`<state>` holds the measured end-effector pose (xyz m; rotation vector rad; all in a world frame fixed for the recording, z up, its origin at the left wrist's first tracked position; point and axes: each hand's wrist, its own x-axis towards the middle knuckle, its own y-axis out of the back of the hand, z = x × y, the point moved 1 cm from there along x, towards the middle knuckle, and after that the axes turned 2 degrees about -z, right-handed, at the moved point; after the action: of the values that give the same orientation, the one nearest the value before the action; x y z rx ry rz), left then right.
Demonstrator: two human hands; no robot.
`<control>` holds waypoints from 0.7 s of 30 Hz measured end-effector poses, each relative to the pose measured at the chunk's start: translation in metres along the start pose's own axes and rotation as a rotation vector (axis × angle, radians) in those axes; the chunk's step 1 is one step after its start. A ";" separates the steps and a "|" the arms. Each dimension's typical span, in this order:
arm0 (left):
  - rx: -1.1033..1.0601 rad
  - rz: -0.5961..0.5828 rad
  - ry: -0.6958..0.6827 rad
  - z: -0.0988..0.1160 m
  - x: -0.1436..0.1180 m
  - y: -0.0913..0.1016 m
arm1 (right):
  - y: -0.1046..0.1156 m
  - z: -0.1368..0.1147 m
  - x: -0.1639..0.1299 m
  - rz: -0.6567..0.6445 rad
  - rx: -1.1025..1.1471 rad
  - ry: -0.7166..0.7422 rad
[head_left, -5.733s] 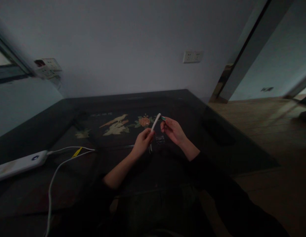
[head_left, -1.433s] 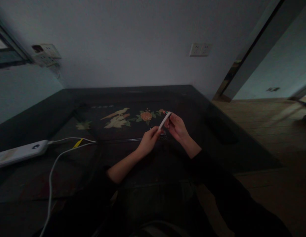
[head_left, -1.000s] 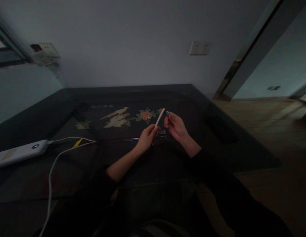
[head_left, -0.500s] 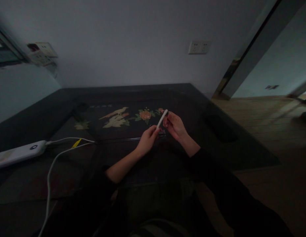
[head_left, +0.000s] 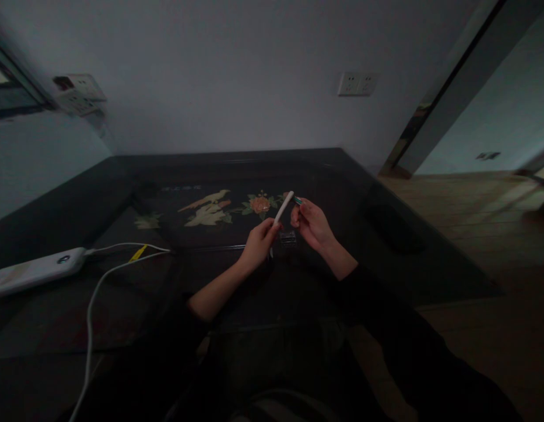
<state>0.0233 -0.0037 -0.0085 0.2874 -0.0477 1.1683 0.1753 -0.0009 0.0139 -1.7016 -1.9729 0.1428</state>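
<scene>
Left hand (head_left: 258, 246) closed around lower end of slim white stick-shaped tool (head_left: 283, 208), tilted up to the right. Right hand (head_left: 311, 224) pinched on small green-tipped piece (head_left: 297, 200), just beside tool's upper tip, above dark glossy counter with bird-and-flower inlay (head_left: 210, 214). Small clear ridged plastic piece (head_left: 288, 237) lying on counter between the hands. White power bank (head_left: 34, 272) with white cable (head_left: 93, 305) far left.
</scene>
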 end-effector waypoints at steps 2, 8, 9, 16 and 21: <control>0.011 -0.006 -0.004 0.000 -0.001 -0.001 | 0.001 0.001 0.000 0.005 0.001 0.000; 0.055 -0.077 -0.026 0.012 -0.010 -0.009 | 0.005 0.004 0.002 0.022 0.037 0.009; 0.052 -0.089 -0.032 0.013 -0.011 -0.010 | 0.005 0.005 0.002 0.023 0.046 0.011; 0.046 -0.021 -0.025 0.001 -0.003 -0.002 | 0.002 0.002 0.001 0.016 0.016 0.005; 0.023 0.001 -0.004 -0.001 -0.002 -0.002 | 0.001 0.002 0.001 0.021 0.020 0.012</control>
<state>0.0247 -0.0061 -0.0098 0.3100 -0.0376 1.1702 0.1749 0.0006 0.0119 -1.7071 -1.9389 0.1586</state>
